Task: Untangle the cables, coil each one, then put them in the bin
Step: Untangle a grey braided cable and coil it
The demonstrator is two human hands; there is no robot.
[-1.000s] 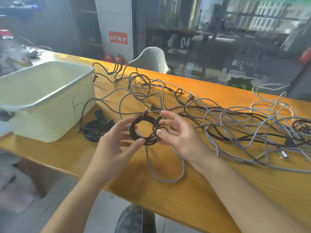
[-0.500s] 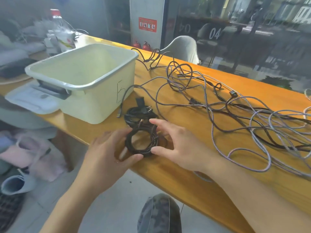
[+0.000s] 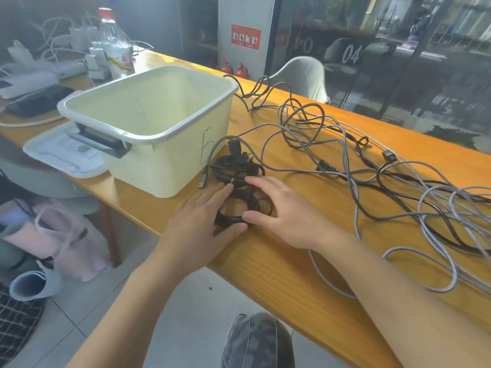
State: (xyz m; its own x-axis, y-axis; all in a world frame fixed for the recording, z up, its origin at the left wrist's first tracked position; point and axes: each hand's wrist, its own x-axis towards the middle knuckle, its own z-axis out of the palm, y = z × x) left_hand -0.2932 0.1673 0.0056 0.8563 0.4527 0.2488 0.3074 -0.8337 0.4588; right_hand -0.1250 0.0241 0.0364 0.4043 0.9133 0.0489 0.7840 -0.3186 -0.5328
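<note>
— Where's the small coiled black cable (image 3: 239,205)?
— On the orange wooden worktop (image 3: 279,261), near edge, right of the pale plastic bin (image 3: 170,166).
— Hands?
— Left hand (image 3: 198,219) and right hand (image 3: 287,213) grasp it from either side.

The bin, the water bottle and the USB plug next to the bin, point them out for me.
bin (image 3: 170,166): head view, on its front wall.
water bottle (image 3: 115,50): head view, on its clear body.
USB plug (image 3: 202,181): head view, on its metal end.

one head-worn view looks forward and down. it sits close above the tabletop (image 3: 292,274) edge and both forearms.
</note>
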